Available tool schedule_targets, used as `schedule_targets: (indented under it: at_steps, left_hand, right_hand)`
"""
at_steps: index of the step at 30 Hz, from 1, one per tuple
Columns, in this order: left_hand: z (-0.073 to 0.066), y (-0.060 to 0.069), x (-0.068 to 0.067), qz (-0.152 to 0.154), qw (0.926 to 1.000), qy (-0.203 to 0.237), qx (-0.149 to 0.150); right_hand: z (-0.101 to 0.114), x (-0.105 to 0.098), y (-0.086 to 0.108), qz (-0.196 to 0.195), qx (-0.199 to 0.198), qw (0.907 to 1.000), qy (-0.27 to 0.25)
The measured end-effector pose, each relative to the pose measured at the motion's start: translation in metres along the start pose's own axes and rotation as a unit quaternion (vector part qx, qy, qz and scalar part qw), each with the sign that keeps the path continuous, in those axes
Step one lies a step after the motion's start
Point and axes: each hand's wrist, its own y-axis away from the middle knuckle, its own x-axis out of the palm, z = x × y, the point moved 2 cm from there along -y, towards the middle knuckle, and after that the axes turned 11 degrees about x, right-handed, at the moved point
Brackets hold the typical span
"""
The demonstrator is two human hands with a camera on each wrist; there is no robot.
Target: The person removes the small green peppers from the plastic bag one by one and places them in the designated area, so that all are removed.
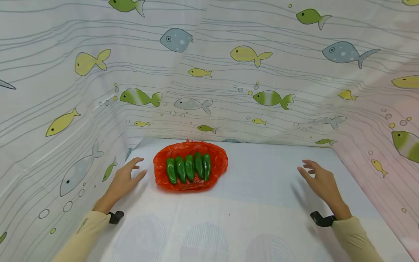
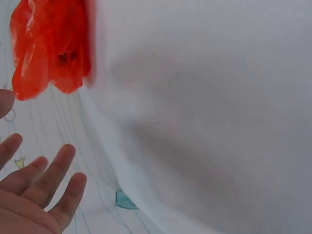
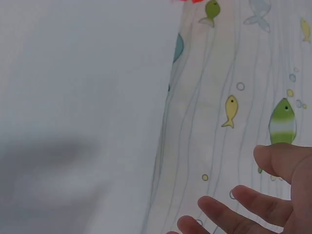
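Several green peppers (image 1: 189,168) lie side by side on a spread red plastic bag (image 1: 220,163), left of the table's middle. Just left of the bag, my left hand (image 1: 126,180) hovers above the table with its fingers spread and relaxed, holding nothing. In the left wrist view the fingers of this hand (image 2: 41,195) show below the red bag (image 2: 44,48), apart from it. Far over to the right, my right hand (image 1: 319,182) is likewise raised, fingers loose and nothing in them. The right wrist view shows that hand (image 3: 273,195) against the fish-print cloth.
A white table (image 1: 255,174) with pale printed circles near its front carries the bag. Fish-patterned cloth (image 1: 222,83) hangs behind it and along both sides. Each wrist wears a black strap-like device (image 1: 322,219).
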Motion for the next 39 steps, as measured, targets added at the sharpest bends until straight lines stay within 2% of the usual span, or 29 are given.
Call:
schedule_targets:
  at_steps: [5, 11, 16, 25, 31, 39]
  left_hand:
    - [-0.004, -0.005, 0.007, 0.019, 0.9970, 0.063, -0.042]
    - [-0.006, -0.009, 0.016, 0.031, 0.9878, 0.136, -0.069]
    - [-0.008, -0.012, 0.023, 0.044, 0.9801, 0.174, -0.084]
    - [-0.009, -0.012, 0.030, 0.055, 0.9680, 0.226, -0.094]
    - [-0.008, -0.014, 0.032, 0.067, 0.9591, 0.250, -0.114]
    - [-0.003, -0.016, 0.039, 0.074, 0.9500, 0.280, -0.116]
  right_hand:
    - [0.004, 0.008, -0.002, 0.013, 0.016, 0.9994, -0.029]
    - [0.011, 0.021, -0.004, 0.036, 0.028, 0.9978, -0.049]
    - [0.016, 0.030, -0.006, 0.048, 0.035, 0.9963, -0.062]
    - [0.025, 0.040, -0.005, 0.084, 0.050, 0.9896, -0.106]
    - [0.029, 0.048, -0.008, 0.094, 0.044, 0.9871, -0.122]
    - [0.036, 0.059, -0.007, 0.121, 0.035, 0.9813, -0.146]
